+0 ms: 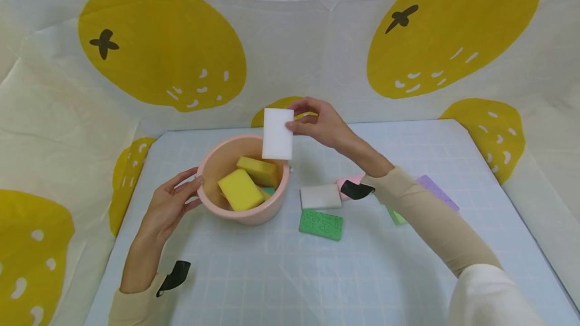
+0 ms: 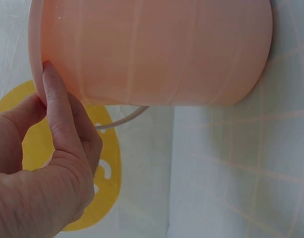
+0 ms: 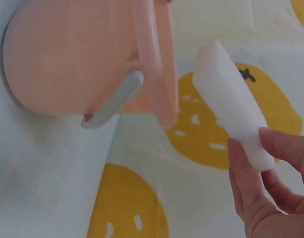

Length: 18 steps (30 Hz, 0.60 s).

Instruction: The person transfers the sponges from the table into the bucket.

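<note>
A pink bucket (image 1: pixel 267 214) stands on the table, and my left hand (image 1: pixel 165 207) pinches its left rim. In the left wrist view, the thumb and fingers (image 2: pixel 62 124) lie on either side of that rim. My right hand (image 1: pixel 323 124) holds a white sponge (image 1: pixel 277 137) by its right edge, above the bucket's far right side. The right wrist view shows this white block (image 3: pixel 231 99) between thumb and fingers, apart from the bucket. Inside the bucket lie a bright yellow sponge (image 1: pixel 240 190), a darker yellow sponge (image 1: pixel 258 170) and a partly hidden teal piece (image 1: pixel 269 191).
Right of the bucket lie a greyish-white sponge (image 1: pixel 320 197), a green sponge (image 1: pixel 321 224) and a pink one (image 1: pixel 349 184). A purple sponge (image 1: pixel 437 192) and a light green one (image 1: pixel 396 216) are partly covered by the right sleeve. The bucket's handle (image 3: pixel 112 101) hangs at its side.
</note>
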Available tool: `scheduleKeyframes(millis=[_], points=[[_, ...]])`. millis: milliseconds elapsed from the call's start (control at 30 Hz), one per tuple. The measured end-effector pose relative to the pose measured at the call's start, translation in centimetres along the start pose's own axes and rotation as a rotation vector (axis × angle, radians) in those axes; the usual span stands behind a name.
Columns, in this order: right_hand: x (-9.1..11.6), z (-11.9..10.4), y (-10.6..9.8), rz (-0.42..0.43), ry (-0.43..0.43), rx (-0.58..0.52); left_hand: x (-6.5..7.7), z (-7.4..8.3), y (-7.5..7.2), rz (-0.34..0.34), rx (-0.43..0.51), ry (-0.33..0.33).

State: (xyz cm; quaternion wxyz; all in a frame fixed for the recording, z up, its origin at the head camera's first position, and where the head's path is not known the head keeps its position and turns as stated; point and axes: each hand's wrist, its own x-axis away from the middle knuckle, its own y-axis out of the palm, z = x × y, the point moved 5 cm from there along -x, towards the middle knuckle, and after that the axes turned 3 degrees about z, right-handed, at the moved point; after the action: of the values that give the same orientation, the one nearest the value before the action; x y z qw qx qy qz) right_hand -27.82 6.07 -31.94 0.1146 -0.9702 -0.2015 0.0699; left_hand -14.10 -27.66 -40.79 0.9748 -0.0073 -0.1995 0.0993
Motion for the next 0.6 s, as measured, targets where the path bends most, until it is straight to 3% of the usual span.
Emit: scheduleKeyframes(millis=[167, 600], points=[[-0.3, 0.0, 2.1, -0.055, -0.001, -0.049, -0.1, -0.1, -0.1, -0.003, -0.005, 0.003], [-0.9, 0.8, 6.5, -0.165, -0.032, 0.055, -0.2, -0.1, -0.2, 0.001, -0.007, 0.003]])
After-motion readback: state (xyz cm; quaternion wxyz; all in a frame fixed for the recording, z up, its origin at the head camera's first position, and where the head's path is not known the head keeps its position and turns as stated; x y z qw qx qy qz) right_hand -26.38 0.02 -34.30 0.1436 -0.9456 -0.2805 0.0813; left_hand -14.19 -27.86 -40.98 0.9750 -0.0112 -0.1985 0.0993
